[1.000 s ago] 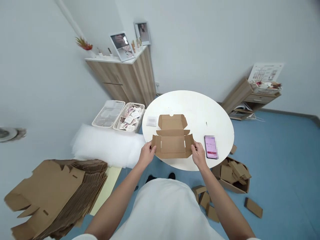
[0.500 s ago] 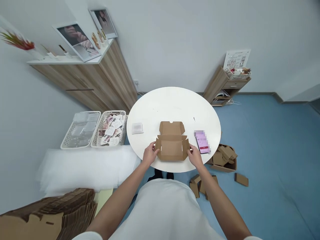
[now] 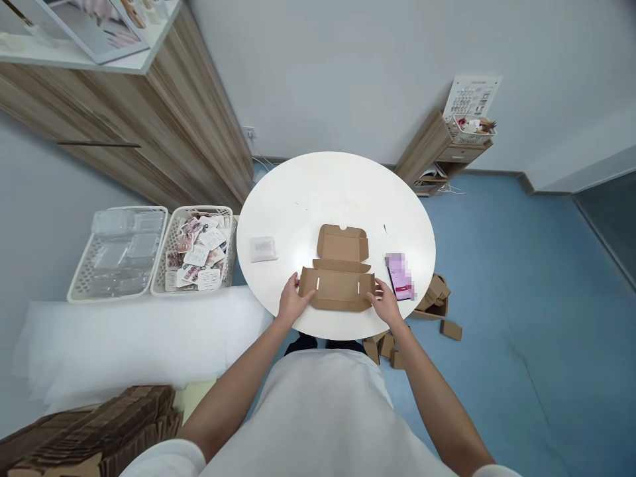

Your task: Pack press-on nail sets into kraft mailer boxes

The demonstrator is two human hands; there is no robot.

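A brown cardboard box [image 3: 340, 286], partly folded, lies on the round white table [image 3: 338, 192] near its front edge. Its lid flap stands open toward the far side. My left hand [image 3: 293, 301] grips the box's left end, thumb on the inside and fingers behind the side flap. At the right end my right hand [image 3: 385, 301] pinches the other side flap the same way. To the right of the box lies a phone [image 3: 400, 277] with a pink screen. A small clear-wrapped packet [image 3: 263, 249] rests on the table's left part.
Left of the table stand a white basket of printed cards [image 3: 228, 265] and a basket of clear plastic cases [image 3: 82, 271]. White sheets [image 3: 144, 338] and stacked flat cardboard [image 3: 114, 424] lie nearer. Small folded boxes [image 3: 451, 330] are on the floor at right, some in a carton [image 3: 431, 314].
The box's side flaps have been bent further, and its end pieces sit differently under both hands. The camera view has shifted; both hands still hold the box.
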